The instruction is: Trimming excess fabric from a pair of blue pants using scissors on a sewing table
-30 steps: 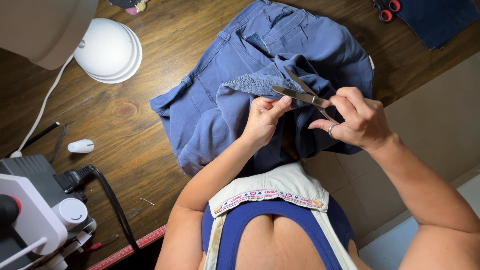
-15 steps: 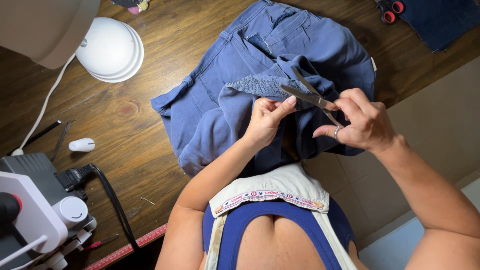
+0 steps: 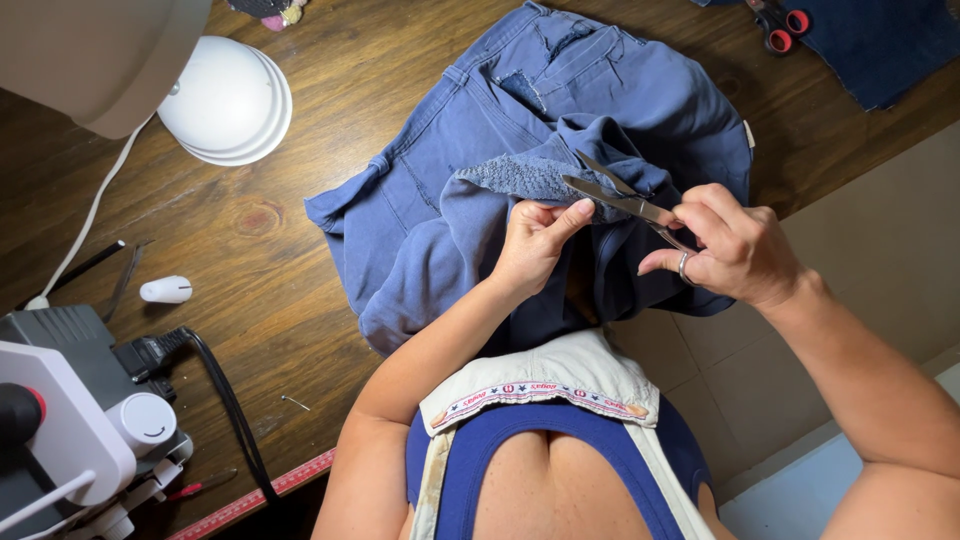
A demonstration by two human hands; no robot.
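Head view: right hand grips scissors.

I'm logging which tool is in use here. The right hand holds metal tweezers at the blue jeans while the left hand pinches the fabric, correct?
Not quite: the right hand holds small metal scissors, blades open, not tweezers. The head view shows the two blades over the blue jeans, while the left hand pinches the fabric.
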